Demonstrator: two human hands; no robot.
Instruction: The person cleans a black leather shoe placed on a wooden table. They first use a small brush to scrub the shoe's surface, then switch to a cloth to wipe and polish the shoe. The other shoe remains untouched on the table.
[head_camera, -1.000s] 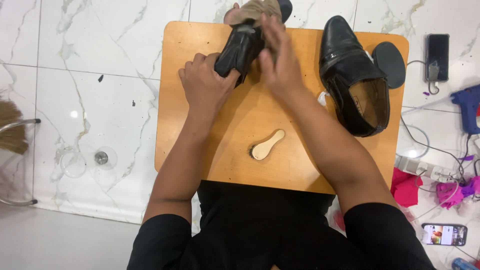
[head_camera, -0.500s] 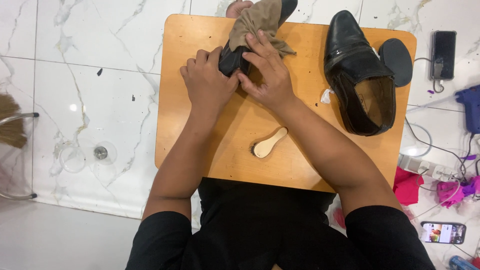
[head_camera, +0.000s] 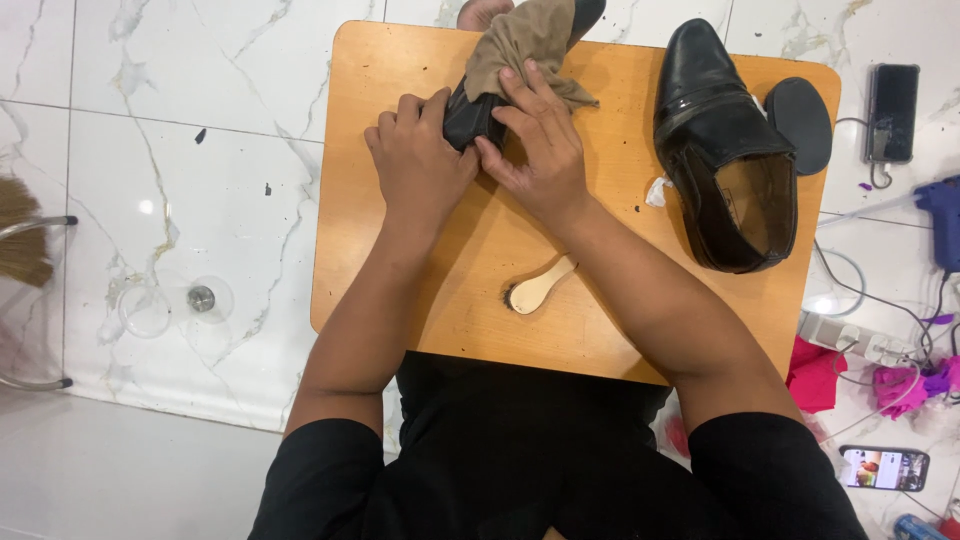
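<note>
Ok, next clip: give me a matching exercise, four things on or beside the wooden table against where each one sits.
Things:
1. tan cloth
2. black shoe
3. small wooden brush
4. blue glue gun

Places:
A. floor, right of the wooden table
B. table's near middle, untouched
C. under the right hand, draped over a dark shoe
D. table's right side, lying free

Pairs: 1-C, 2-D, 3-B, 4-A

On the square wooden table, a black leather shoe lies right; a small wooden brush lies near the front edge, between the forearms.
</note>
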